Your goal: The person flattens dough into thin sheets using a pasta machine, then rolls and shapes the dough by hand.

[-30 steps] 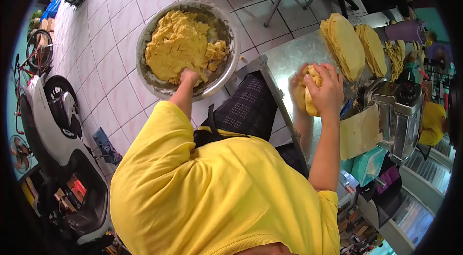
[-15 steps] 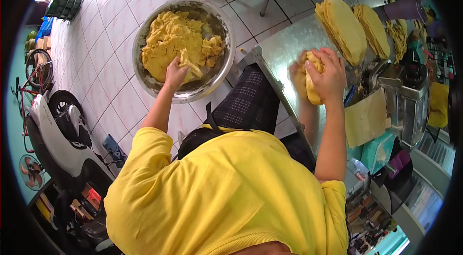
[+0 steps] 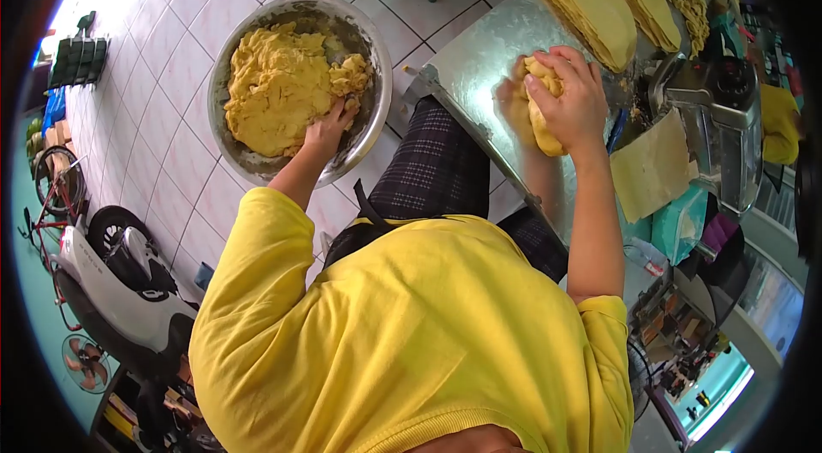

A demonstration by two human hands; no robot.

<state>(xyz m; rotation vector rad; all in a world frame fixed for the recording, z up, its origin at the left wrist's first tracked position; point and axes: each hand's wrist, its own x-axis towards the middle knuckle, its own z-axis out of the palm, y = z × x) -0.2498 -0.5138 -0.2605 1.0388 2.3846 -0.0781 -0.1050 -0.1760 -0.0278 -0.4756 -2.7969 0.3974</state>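
The right hand curves its fingers over a pale yellow, oblong lump of dough, grasping it against the shiny metal worktop. The lump looks soft and fairly light, likely to dent under the fingertips, so a broad hold with the palm over its top and the fingers along its side should suit it best.

The left hand is inside the round, flour-smeared metal bowl, its fingers at the edge of a large, rough yellow dough mass; whether they pinch any of it, I cannot tell. That mass is probably heavy, dense and a little sticky. Its crumbly right-hand edge seems the easiest place to grip, though pieces there may break away.
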